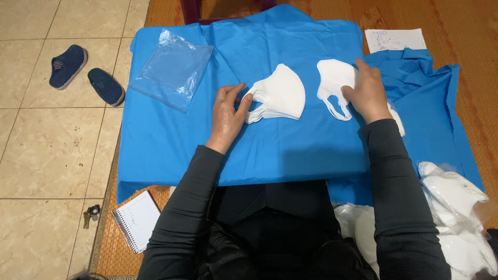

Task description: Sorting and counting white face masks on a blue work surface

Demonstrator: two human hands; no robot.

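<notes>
A stack of white folded face masks point(280, 93) lies on a blue cloth point(171, 140) spread before me. My left hand point(227, 115) rests at the stack's left edge, with fingertips touching the ear loops. To the right, a single white mask point(332, 80) with loose loops lies flat; my right hand point(367, 92) presses on its right side, fingers spread over it. Black sleeves cover both of my arms.
An empty clear plastic bag point(174, 68) lies on the cloth's far left. Bags of more white masks point(456, 207) sit at my right. A spiral notebook point(136, 220), keys point(91, 213), a pair of dark blue shoes point(85, 72) and a paper sheet point(394, 39) surround the cloth.
</notes>
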